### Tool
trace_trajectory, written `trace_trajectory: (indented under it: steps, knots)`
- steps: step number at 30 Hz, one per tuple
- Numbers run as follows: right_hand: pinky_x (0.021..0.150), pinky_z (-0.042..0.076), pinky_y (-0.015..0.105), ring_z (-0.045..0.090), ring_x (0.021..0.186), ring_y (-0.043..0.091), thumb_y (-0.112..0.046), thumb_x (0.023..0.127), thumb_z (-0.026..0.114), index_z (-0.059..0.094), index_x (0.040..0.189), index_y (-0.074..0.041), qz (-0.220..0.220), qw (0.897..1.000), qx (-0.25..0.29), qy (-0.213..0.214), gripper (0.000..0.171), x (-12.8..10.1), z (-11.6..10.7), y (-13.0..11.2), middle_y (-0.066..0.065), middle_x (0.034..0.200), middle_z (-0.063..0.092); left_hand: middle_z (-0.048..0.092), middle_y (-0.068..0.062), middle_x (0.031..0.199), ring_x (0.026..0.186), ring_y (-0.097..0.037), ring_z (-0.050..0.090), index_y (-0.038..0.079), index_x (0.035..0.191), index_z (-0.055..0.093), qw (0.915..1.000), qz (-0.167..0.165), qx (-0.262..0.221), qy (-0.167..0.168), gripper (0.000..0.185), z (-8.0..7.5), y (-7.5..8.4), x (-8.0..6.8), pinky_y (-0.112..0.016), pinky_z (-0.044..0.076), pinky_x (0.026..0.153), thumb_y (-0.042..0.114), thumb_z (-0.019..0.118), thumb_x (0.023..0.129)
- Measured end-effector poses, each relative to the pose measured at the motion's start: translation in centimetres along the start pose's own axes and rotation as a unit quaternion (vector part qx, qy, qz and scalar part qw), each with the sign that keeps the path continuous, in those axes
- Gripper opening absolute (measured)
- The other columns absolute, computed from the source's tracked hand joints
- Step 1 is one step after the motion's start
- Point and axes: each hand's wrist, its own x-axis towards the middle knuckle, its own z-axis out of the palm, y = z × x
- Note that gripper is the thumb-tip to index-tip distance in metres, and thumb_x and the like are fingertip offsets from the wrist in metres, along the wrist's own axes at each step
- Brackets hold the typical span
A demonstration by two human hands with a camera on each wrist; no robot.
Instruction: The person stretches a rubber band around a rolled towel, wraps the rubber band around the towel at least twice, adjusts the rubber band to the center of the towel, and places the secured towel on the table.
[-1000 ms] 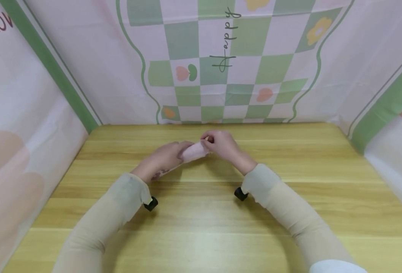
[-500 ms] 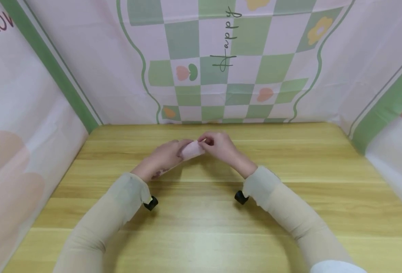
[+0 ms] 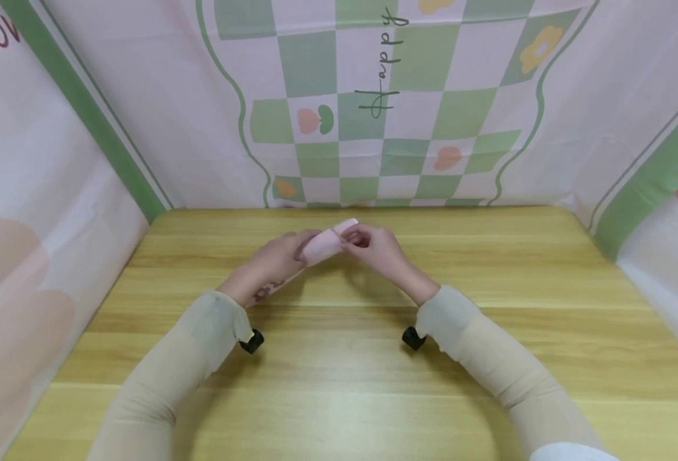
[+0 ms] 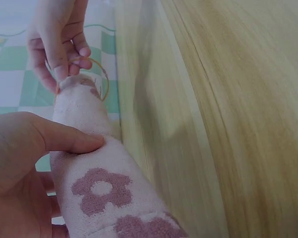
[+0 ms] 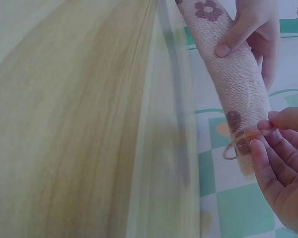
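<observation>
The person holds a rolled pink towel (image 3: 324, 245) with a flower pattern above the far middle of the wooden table (image 3: 339, 358), between both hands and clear of the surface. The left hand (image 3: 275, 259) is wrapped around the roll's near, lower part, thumb pressed across the cloth. The right hand (image 3: 373, 246) pinches a thin tan rubber band (image 5: 238, 141) at the roll's far, upper end; in the right wrist view the band sits partly over that end, with a loop hanging loose beside it. By judgement the towel is light, soft and compressible, and liable to unroll if the grip slackens, so hold is best taken around the middle with the whole hand. The band is stretchy and could snap off the fingertips (image 5: 268, 134). A checked green and pink backdrop (image 3: 373, 96) stands behind the table.
</observation>
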Motion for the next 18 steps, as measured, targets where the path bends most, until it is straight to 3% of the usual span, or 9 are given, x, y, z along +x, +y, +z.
trace_trajectory:
  steps: [9,14,18]
  knots:
    - [0.070,0.053,0.022,0.067,0.082,0.021,-0.006,0.093,0.076,0.071,0.110,0.002,0.040,0.998,0.053,0.002,0.019,-0.2,0.0,0.5,0.013,0.092,0.074,0.050,-0.022,0.150,0.135,-0.043,0.049,0.012,0.159,0.037,0.9989,0.030,-0.032,0.014,0.067,-0.8,-0.3,0.1,-0.059,0.037,0.112,0.005,0.063,0.098]
    - [0.074,0.053,0.022,0.068,0.085,0.024,-0.006,0.094,0.075,0.070,0.109,0.004,0.042,0.996,0.082,-0.004,0.018,-0.3,0.1,0.8,0.016,0.093,0.074,0.049,-0.023,0.150,0.136,-0.044,0.047,0.010,0.158,0.038,0.9980,0.026,-0.057,0.009,0.065,-1.3,-0.5,0.3,-0.058,0.037,0.112,0.005,0.063,0.098]
    - [0.078,0.053,0.021,0.067,0.087,0.023,-0.004,0.094,0.074,0.070,0.106,0.006,0.036,0.995,0.092,-0.009,0.016,-0.4,0.4,1.1,0.016,0.094,0.073,0.053,-0.024,0.145,0.129,-0.041,0.054,0.009,0.158,0.038,0.9955,0.022,-0.092,-0.005,0.067,-1.4,-1.0,0.4,-0.054,0.044,0.107,0.006,0.064,0.096]
